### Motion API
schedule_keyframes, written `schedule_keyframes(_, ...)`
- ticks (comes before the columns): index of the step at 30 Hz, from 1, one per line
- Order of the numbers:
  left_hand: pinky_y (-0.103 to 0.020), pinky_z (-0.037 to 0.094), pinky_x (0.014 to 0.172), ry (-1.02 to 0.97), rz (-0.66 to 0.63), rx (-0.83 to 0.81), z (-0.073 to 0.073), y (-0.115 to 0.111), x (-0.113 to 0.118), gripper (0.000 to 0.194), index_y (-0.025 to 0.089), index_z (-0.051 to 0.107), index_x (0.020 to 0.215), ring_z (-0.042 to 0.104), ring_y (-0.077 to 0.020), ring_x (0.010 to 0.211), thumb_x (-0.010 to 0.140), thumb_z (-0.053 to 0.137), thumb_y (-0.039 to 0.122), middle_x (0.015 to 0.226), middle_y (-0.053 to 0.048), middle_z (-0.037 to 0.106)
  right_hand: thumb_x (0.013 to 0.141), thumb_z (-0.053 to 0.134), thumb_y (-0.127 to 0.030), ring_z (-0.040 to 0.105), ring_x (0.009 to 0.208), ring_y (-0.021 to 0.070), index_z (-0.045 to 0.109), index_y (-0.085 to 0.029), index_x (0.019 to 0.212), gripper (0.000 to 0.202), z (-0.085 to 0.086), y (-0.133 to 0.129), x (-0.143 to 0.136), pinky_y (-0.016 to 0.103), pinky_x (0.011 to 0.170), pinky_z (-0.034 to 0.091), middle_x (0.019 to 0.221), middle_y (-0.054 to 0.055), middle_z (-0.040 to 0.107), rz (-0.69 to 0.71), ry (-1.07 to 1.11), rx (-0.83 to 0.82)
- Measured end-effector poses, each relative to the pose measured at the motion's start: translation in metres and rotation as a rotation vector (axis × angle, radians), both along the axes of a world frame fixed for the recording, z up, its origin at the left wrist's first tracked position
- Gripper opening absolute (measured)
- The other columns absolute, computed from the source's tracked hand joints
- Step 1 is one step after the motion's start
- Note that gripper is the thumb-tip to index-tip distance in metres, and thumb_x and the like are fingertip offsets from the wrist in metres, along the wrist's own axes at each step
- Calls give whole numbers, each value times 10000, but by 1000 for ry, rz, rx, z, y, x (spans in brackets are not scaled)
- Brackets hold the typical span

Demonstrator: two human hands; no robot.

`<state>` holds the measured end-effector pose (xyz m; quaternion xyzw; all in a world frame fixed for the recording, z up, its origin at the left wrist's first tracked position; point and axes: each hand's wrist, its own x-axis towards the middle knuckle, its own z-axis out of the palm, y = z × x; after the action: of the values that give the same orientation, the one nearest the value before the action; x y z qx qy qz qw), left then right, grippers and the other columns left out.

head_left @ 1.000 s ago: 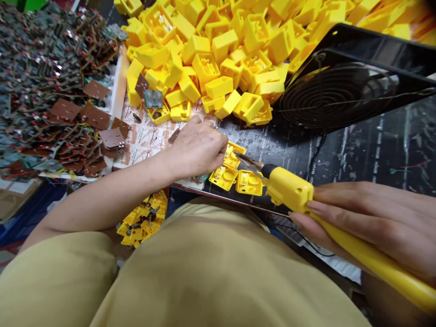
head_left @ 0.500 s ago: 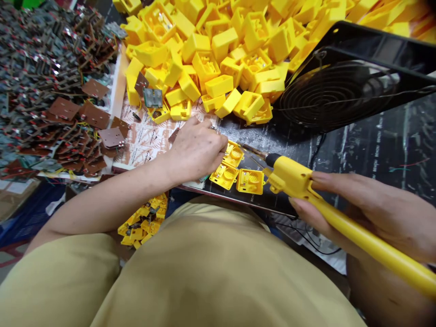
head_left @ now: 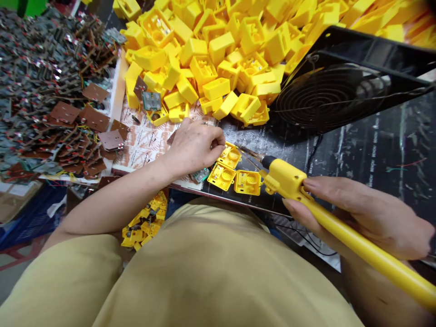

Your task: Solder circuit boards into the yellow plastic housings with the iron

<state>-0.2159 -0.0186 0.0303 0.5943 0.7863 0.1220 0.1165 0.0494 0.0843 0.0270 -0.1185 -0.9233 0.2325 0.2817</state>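
My right hand [head_left: 368,213] is wrapped round a yellow soldering iron [head_left: 288,175], a gun type with a dark collar and a thin wire guide beside its metal tip. The tip points left, close to the upper of three small yellow plastic casings [head_left: 230,155]. These lie with their insides up, showing round speaker grilles and small metal contacts. My left hand [head_left: 197,143] is closed at that upper casing's left side, thumb and forefinger bent together. Whatever they pinch is hidden. A green circuit board [head_left: 200,175] lies just below the left hand.
A big heap of yellow casings [head_left: 211,50] fills the back. A black fan [head_left: 327,95] with a wire guard stands at the right. Stacked circuit boards [head_left: 64,113] crowd the left. Below the table edge is a container of yellow parts [head_left: 146,227].
My left thumb and forefinger have bent into a loop, and the hand has shifted slightly, showing more of the green board. The soldering iron appears slightly further left in view.
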Motion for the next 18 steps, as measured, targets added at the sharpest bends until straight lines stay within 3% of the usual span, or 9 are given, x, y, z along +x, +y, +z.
schedule_keyframes(5, -412, 382, 862, 47, -12, -50, 2, 4, 3, 188, 182, 710, 812, 617, -219, 837, 817, 533, 246, 761, -25, 697, 915, 653, -255, 693, 736, 140, 626, -227, 918, 40, 8, -2, -10, 242, 681, 605, 792, 14, 696, 30, -19, 2)
schedule_keyframes(8, -419, 379, 871, 71, -25, -56, 2, 5, 4, 189, 181, 701, 797, 610, -225, 844, 818, 529, 256, 741, -28, 683, 900, 672, -226, 686, 737, 130, 607, -214, 901, 66, 8, -3, -16, 241, 682, 608, 803, 11, 695, 78, -5, 34)
schedule_keyframes(13, -420, 394, 863, 121, -63, -35, 2, 6, 5, 197, 178, 693, 774, 605, -243, 875, 819, 514, 247, 740, -45, 662, 757, 805, -120, 665, 727, 101, 591, -160, 911, 266, 15, -1, -27, 200, 729, 593, 798, 18, 685, 180, 72, 184)
schedule_keyframes(15, -421, 401, 859, 145, -82, -29, 2, 7, 5, 203, 177, 692, 764, 603, -249, 877, 821, 510, 247, 729, -51, 646, 780, 787, -132, 657, 708, 97, 596, -161, 894, 224, 22, 1, -27, 201, 716, 586, 787, 17, 681, 203, 36, 172)
schedule_keyframes(18, -425, 408, 862, 155, -97, -17, 2, 7, 4, 209, 178, 693, 757, 601, -247, 868, 823, 507, 246, 707, -47, 629, 869, 711, -224, 656, 688, 107, 626, -208, 893, 90, 30, 8, -18, 223, 660, 576, 801, 3, 690, 133, -33, 113)
